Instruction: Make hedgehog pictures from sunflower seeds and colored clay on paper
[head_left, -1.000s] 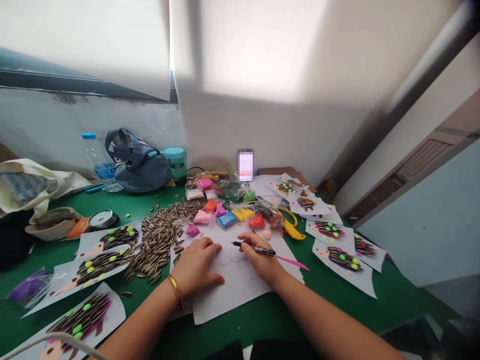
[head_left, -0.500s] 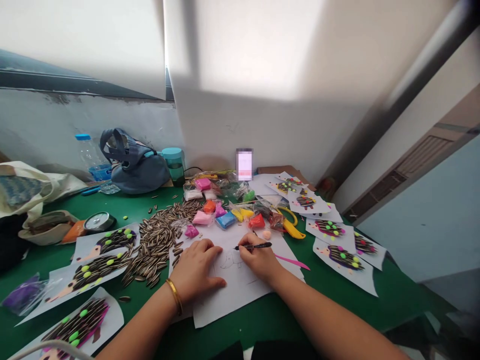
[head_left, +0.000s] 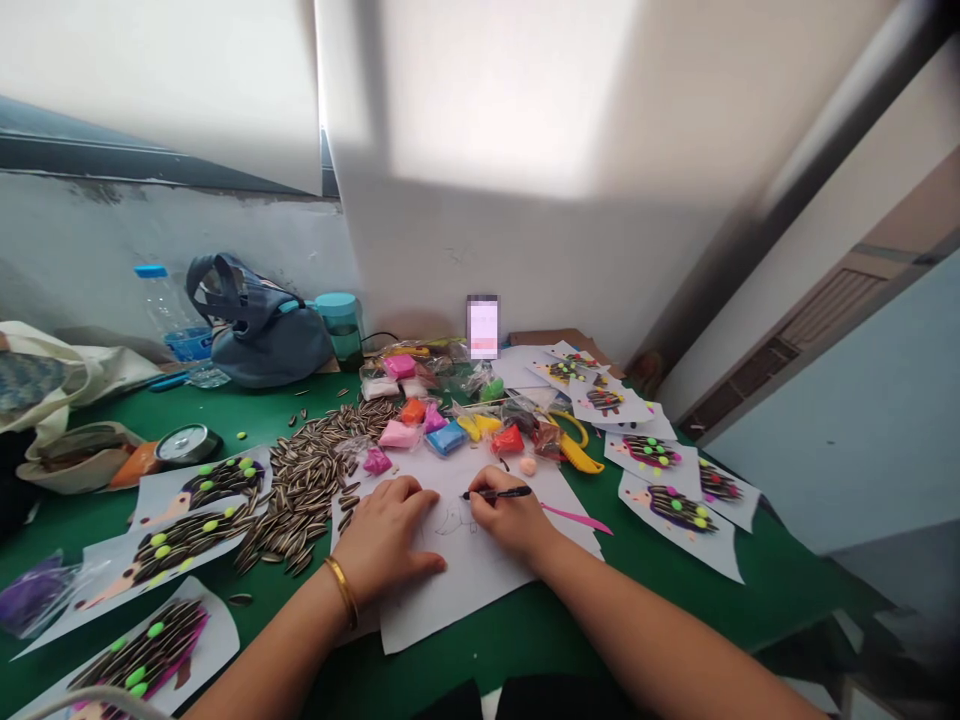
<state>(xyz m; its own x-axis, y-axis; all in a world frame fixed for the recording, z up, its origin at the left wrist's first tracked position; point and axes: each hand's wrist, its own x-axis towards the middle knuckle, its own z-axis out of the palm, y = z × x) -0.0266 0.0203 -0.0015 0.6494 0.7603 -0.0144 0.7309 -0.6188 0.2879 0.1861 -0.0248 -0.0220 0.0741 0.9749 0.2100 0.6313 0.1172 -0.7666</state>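
Observation:
My right hand [head_left: 504,512] is closed round a black pen [head_left: 501,492], whose tip is at the white paper [head_left: 457,600]. A thin line drawing [head_left: 450,520] shows on the sheet between my hands, partly covered by the right one. My left hand [head_left: 390,530] lies flat on the paper's left part, fingers and thumb apart, holding nothing. Left of it spreads a heap of sunflower seeds [head_left: 307,490]. Just beyond the paper lie small bags of coloured clay, among them a blue one [head_left: 448,438] and a red one [head_left: 508,440]. A pink plastic tool [head_left: 577,517] rests by my right wrist.
Hedgehog pictures made with seeds lie at left [head_left: 180,545] and right [head_left: 679,510]. Yellow-handled scissors [head_left: 581,455], a phone [head_left: 484,328], a blue bag [head_left: 270,335], a teal-lidded cup [head_left: 341,325] and a water bottle [head_left: 169,315] stand or lie farther back on the green table [head_left: 780,590].
The whole view has shifted slightly left. My right hand and the pen have moved a little across the drawing; my left hand stays flat on the paper.

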